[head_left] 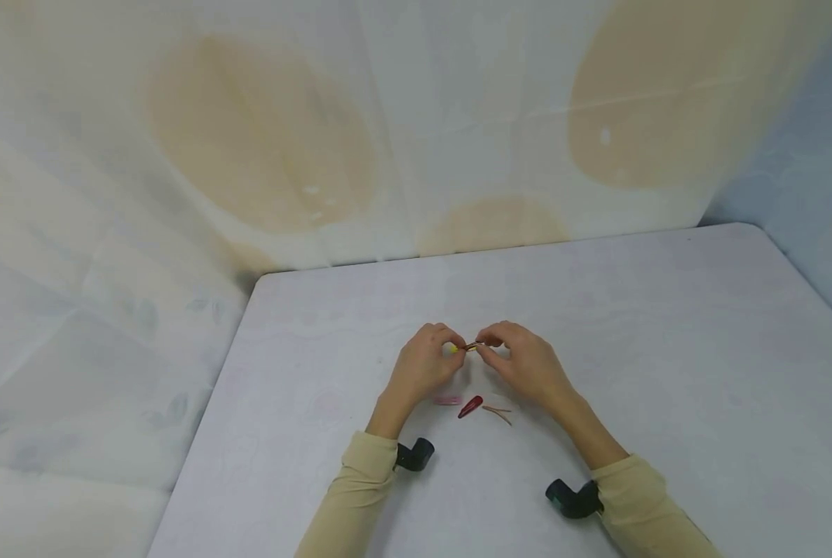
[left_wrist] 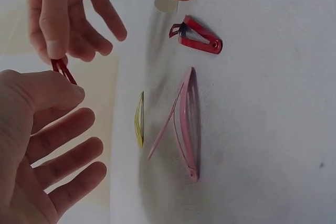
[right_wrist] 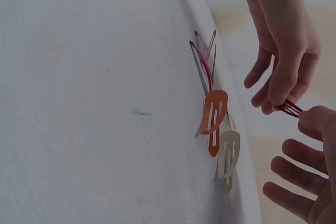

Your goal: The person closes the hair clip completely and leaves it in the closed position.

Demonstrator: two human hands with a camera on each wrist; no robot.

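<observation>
Above the white table (head_left: 667,349), my left hand (head_left: 449,346) and right hand (head_left: 489,349) meet, each pinching one end of a small red snap hair clip (left_wrist: 63,69). The same clip shows between the fingertips in the right wrist view (right_wrist: 289,108). Beneath the hands several more clips lie on the table: an open pink clip (left_wrist: 184,124), a red clip (left_wrist: 198,36), a thin yellow clip (left_wrist: 139,120), an orange clip (right_wrist: 212,116) and a white clip (right_wrist: 228,153). Neither hand touches these.
Pale draped sheets hang behind the table and to its left. The table's far edge (head_left: 472,252) and left edge (head_left: 207,411) are in view. Black wrist cameras (head_left: 414,455) sit on both cream sleeves.
</observation>
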